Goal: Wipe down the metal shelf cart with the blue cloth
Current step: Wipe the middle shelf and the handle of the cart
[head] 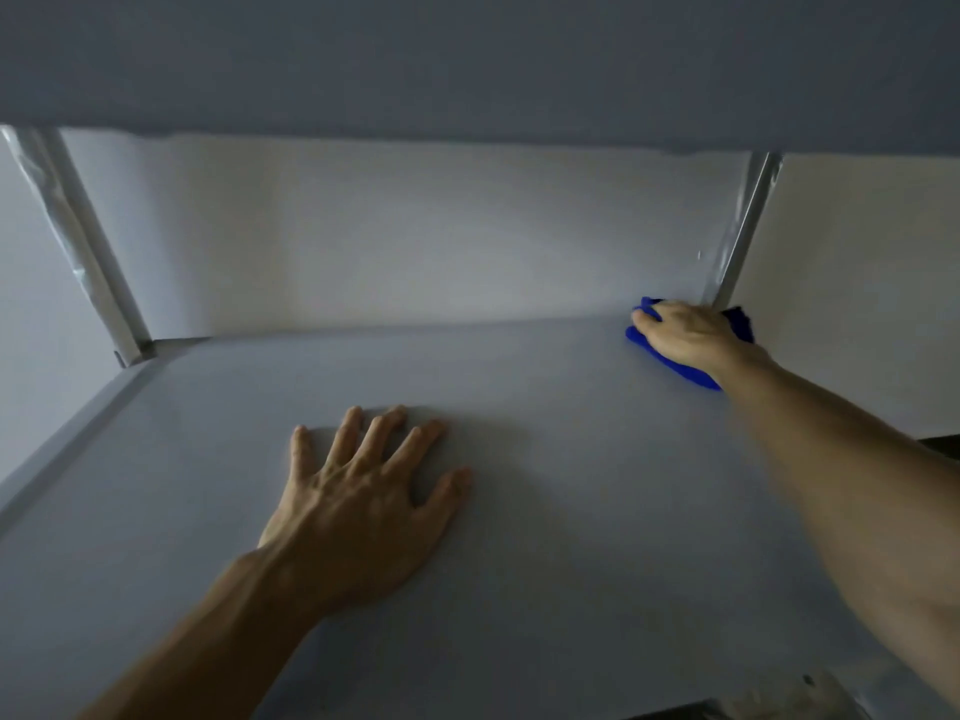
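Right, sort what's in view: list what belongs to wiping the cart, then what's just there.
Part of the job:
- crumpled blue cloth, at the far right corner
- right hand pressing on it
- grey metal shelf surface
- left hand, flat on the shelf

Just there:
- plastic-wrapped metal corner posts
- white wall behind

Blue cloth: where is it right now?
Head view: the blue cloth lies under the right hand at the shelf's far right corner, beside the right rear post.

Deep blue cloth [675, 368], plain pale grey shelf [571, 459], white wall [389, 226].
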A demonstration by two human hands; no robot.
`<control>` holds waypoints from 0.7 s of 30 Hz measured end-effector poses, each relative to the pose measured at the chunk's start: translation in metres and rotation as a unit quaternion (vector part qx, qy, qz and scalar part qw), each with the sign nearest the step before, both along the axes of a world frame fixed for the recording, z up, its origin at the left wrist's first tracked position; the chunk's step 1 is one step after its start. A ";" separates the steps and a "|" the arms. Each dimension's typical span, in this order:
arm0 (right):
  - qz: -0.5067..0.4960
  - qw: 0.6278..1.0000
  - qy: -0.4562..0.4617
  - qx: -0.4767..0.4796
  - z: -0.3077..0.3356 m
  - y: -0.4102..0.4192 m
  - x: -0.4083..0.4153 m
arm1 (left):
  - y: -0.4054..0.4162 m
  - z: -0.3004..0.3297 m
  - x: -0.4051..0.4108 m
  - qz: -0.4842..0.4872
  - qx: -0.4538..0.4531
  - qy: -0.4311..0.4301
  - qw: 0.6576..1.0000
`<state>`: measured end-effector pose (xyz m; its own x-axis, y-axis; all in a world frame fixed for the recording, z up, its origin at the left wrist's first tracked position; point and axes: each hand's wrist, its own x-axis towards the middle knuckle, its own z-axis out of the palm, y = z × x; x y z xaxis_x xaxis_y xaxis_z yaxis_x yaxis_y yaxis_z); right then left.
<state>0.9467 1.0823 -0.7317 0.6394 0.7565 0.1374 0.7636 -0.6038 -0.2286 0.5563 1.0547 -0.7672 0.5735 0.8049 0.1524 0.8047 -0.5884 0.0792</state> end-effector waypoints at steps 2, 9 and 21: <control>0.068 0.998 0.008 0.007 0.003 0.014 -0.037 | 0.002 0.000 0.000 -0.001 -0.006 0.003 1.000; 0.386 0.923 -0.010 -0.001 -0.005 0.037 -0.169 | 0.002 0.002 -0.005 -0.009 -0.020 0.040 0.999; -0.014 0.999 -0.036 -0.004 -0.015 -0.011 0.026 | 0.001 -0.002 0.000 0.010 -0.006 -0.006 1.000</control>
